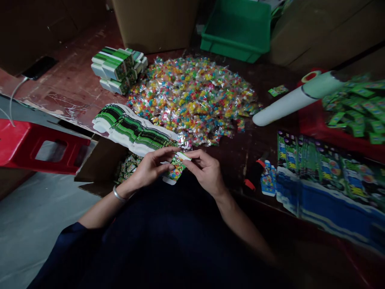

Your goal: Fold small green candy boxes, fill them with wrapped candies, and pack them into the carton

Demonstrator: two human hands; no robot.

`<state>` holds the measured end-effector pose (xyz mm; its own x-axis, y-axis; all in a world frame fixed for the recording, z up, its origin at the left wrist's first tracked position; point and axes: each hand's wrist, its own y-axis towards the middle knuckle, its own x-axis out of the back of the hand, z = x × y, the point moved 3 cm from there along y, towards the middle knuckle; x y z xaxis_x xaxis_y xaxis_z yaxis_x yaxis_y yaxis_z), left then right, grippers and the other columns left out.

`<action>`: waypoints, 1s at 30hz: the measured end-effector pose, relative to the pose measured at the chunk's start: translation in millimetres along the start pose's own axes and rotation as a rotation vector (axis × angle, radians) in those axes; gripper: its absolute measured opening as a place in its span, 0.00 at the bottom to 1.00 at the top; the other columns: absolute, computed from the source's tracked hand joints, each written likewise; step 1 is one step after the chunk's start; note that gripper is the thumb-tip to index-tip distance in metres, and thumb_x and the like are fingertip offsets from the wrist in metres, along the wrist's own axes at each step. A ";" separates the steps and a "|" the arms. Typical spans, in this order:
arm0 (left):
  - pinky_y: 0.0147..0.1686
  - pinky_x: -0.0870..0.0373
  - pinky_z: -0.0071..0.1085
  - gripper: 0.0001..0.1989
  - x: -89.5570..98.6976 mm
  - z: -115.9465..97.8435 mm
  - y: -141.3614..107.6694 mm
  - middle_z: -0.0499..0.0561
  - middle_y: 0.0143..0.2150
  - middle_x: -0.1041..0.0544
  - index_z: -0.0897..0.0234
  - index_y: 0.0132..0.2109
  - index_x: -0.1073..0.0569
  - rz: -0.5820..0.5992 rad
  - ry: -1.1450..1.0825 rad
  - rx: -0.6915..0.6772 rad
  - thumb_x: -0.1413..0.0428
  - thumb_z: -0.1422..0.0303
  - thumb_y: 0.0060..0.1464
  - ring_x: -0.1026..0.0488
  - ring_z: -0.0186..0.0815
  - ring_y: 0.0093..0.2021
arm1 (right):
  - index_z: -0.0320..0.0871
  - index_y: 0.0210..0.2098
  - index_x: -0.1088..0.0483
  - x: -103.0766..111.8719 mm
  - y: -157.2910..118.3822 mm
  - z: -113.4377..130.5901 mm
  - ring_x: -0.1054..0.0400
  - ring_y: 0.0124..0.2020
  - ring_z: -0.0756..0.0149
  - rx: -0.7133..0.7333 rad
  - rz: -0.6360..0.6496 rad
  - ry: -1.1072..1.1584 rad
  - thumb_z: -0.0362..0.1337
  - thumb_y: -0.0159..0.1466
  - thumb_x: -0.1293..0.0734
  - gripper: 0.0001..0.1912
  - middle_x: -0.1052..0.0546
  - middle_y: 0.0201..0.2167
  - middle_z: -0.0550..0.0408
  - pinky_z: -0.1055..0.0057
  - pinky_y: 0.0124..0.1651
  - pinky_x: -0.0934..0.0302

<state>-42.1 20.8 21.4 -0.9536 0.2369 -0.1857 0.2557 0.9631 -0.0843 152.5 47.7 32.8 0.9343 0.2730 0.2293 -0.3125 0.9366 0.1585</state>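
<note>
Between my two hands, near the table's front edge, is a small printed candy box (175,173), green and colourful with white flaps. My left hand (155,166) pinches its left side, thumb on the printed face. The fingers of my right hand (206,166) close on the upper right corner by a white flap. Just beyond lies a long fanned row of flat green-and-white cartons (135,130). Behind my hands rises a big heap of clear packets of colourful candies (195,96). An open cardboard carton (99,164) with small filled packs sits below my left wrist.
Bundled carton stacks (112,66) and a phone (40,67) lie at left, above a red stool (36,146). A green tray (236,32) stands behind. Rightward are a white roll (285,103), a red-and-black tool (255,174), printed bags (327,180) and green packs (361,108).
</note>
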 end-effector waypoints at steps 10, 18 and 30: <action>0.42 0.26 0.30 0.17 5.2 13.6 -12.8 0.50 0.41 0.23 0.64 0.46 0.27 0.009 0.029 0.075 0.31 0.67 0.52 0.24 0.34 0.40 | 0.48 0.46 0.18 -15.0 -20.7 -14.9 0.19 0.43 0.60 -0.014 0.101 0.052 0.42 0.70 0.29 0.09 0.15 0.45 0.50 0.62 0.45 0.22; 0.37 0.27 0.27 0.24 63.8 -29.5 -18.7 0.48 0.42 0.22 0.62 0.50 0.26 -0.216 0.251 0.077 0.28 0.70 0.46 0.25 0.33 0.38 | 0.45 0.51 0.24 -19.9 1.8 -37.0 0.22 0.50 0.56 0.082 0.105 -0.281 0.37 0.66 0.26 0.15 0.18 0.50 0.46 0.58 0.50 0.22; 0.50 0.21 0.40 0.17 68.7 -21.2 -14.8 0.53 0.42 0.15 0.66 0.45 0.21 -0.258 -0.431 0.150 0.31 0.75 0.45 0.18 0.41 0.42 | 0.46 0.48 0.25 -17.1 7.6 -42.4 0.23 0.51 0.53 0.255 0.115 -0.672 0.37 0.68 0.29 0.09 0.17 0.48 0.48 0.56 0.54 0.26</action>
<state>-114.8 25.5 30.6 -0.8450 -0.1105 -0.5232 0.0708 0.9467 -0.3142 141.5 59.5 -10.6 0.6119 0.0957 0.7851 -0.5091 0.8073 0.2984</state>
